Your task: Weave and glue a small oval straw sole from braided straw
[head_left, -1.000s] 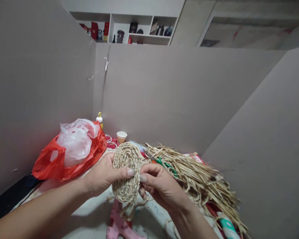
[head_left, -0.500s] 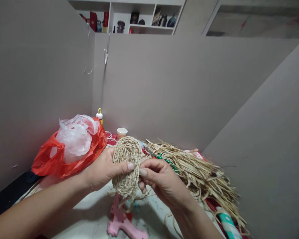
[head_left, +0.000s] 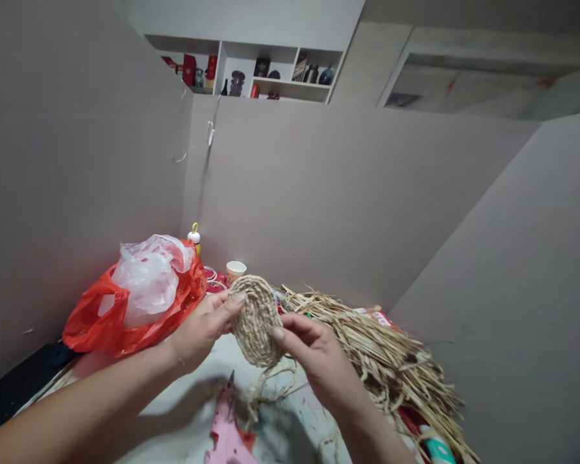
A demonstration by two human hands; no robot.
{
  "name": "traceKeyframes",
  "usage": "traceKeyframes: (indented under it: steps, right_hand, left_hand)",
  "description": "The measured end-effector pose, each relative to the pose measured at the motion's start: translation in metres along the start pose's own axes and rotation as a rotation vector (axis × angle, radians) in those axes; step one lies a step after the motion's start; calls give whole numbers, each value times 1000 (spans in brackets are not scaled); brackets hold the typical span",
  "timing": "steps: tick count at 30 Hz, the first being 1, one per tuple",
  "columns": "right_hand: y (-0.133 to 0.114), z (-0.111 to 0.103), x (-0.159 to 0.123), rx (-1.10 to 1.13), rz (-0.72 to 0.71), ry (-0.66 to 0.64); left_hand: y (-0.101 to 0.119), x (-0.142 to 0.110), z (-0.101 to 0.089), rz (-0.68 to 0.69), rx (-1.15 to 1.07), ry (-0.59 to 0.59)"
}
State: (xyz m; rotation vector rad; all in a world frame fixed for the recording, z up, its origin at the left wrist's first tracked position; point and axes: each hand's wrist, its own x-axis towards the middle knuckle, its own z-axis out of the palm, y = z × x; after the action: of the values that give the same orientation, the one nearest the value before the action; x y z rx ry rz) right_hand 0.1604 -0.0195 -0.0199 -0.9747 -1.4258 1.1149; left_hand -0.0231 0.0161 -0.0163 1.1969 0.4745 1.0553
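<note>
An oval coil of braided straw rope (head_left: 256, 322), shaped like a small sole or mat, is held up above the table between both hands. My left hand (head_left: 212, 319) pinches its upper left edge, thumb on the near face. At the right edge, my right hand (head_left: 304, 341) grips it between thumb and fingers; some fingertips are hidden behind it. A loose tail of braided straw (head_left: 275, 386) hangs below the coil. Beneath it on the table lies a pink glue gun (head_left: 227, 422), its metal nozzle pointing away from me.
A heap of dry straw (head_left: 381, 348) spreads along the right. A red plastic bag (head_left: 96, 316) with clear bags (head_left: 149, 277) stands at left. Behind are a paper cup (head_left: 235, 270) and a yellow-handled bottle (head_left: 194, 238). A green-and-white tube (head_left: 437, 444) lies front right.
The straw coil has tilted and turned. My left thumb has moved from its middle to the upper left edge. The view has tipped upward, and the glue gun's nozzle now shows.
</note>
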Motion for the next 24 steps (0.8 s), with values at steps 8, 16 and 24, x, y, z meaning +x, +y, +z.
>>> traceKeyframes:
  steps: [8, 16, 24]
  right_hand:
    - [-7, -28, 1, -83, -46, 46]
    - [-25, -31, -11, -505, -48, -337]
    - [-21, -21, -11, -579, -31, -439]
  left_hand:
    - [18, 8, -20, 130, 75, 157]
    - [28, 7, -20, 233, 266, 170]
    - [-4, -4, -7, -193, 276, -315]
